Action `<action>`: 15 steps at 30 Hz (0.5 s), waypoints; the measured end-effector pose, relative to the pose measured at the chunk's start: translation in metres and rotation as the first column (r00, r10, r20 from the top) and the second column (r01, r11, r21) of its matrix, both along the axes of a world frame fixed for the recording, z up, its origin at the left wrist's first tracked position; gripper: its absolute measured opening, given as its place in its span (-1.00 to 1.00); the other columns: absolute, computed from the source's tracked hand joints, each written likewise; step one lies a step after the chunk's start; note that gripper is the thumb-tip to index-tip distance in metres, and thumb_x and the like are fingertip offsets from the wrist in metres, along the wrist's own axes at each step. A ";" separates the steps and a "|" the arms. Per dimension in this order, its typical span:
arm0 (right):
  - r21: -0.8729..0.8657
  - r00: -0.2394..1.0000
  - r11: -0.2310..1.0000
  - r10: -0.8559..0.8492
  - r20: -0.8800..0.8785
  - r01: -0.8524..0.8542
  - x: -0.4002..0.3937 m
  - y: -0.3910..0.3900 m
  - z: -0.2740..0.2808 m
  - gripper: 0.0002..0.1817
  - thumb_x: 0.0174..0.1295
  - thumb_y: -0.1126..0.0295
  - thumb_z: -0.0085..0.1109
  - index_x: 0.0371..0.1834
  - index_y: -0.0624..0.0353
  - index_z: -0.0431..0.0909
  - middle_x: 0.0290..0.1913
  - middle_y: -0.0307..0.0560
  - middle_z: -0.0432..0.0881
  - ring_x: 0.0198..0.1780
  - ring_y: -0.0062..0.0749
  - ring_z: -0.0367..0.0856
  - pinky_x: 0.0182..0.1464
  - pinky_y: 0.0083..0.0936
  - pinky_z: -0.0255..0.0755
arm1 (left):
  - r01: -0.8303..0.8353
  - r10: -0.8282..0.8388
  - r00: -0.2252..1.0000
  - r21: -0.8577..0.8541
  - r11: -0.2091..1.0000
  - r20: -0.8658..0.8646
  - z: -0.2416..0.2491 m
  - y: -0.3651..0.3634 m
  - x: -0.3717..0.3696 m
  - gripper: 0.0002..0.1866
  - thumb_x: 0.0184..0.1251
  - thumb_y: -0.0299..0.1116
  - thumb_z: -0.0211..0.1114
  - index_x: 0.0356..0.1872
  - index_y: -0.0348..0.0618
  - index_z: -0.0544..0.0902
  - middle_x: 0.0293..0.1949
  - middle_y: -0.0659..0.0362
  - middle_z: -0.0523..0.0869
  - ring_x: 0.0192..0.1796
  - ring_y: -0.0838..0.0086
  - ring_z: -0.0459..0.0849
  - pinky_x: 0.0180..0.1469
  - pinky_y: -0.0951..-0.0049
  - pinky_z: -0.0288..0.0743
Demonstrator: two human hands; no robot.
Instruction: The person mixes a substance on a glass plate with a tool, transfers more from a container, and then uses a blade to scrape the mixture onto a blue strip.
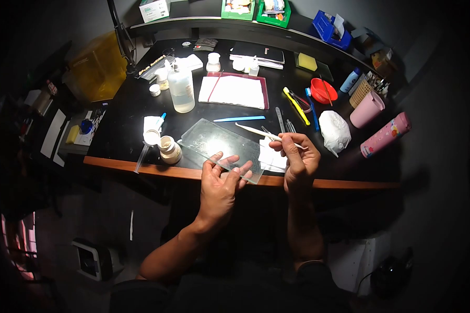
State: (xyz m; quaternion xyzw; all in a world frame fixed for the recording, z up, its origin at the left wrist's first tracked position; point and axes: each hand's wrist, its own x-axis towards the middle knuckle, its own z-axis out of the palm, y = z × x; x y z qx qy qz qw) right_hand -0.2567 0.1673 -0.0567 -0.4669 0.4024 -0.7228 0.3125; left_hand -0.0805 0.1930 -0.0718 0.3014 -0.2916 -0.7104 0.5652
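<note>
Glass (209, 138) is resting in the left hand (218, 190), above the front part of the desk (141, 168). The fingers are reaching under it, showing through, and the thumb is pressing by the near edge. So the left hand is gripping the glass, and it is slanting down toward the right. The right hand (302, 161) is pinching a thin white stick (256, 130) between thumb and fingers. The stick's tip is pointing left, over the far side of the glass, but I cannot tell if it is touching. Just left of the glass, an open jar (171, 151) is standing next to a small white cup (152, 137). A blue stick (239, 119) is lying just past the glass, and white paper (271, 160) is lying partly under the right hand. A big clear bottle (181, 91) is standing farther back. It looks like the hands are getting the glass and the white stick held close together. Any next move seems to be calling for a still left hand, a light pinch on the stick, and care with the jar, since the glass is so near it.
</note>
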 end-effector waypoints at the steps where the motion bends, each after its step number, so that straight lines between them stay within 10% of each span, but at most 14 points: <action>1: 0.012 1.000 1.000 0.010 -0.006 -0.010 -0.002 -0.001 -0.001 -0.84 0.47 0.44 0.29 -0.09 0.33 0.73 -0.31 0.06 0.83 -0.29 -0.53 0.74 -0.11 -0.61 0.46 | -0.011 0.011 1.000 -0.006 1.000 -0.008 0.000 -0.001 -0.005 -0.35 0.59 -0.62 0.18 0.50 -0.32 0.00 0.37 -0.17 0.33 0.41 0.00 0.60 0.37 0.24 0.68; 15: 0.129 0.988 0.981 0.137 0.065 -0.145 -0.010 -0.002 -0.030 -0.83 0.55 0.44 0.24 -0.01 0.35 0.67 -0.17 0.10 0.81 -0.12 -0.32 0.84 0.09 -0.39 0.75 | -0.013 0.017 0.995 0.035 0.999 -0.095 -0.009 -0.005 -0.027 -0.02 0.45 -0.64 0.33 0.65 -0.30 -0.21 0.56 -0.16 0.20 0.65 0.14 0.25 0.47 0.31 0.50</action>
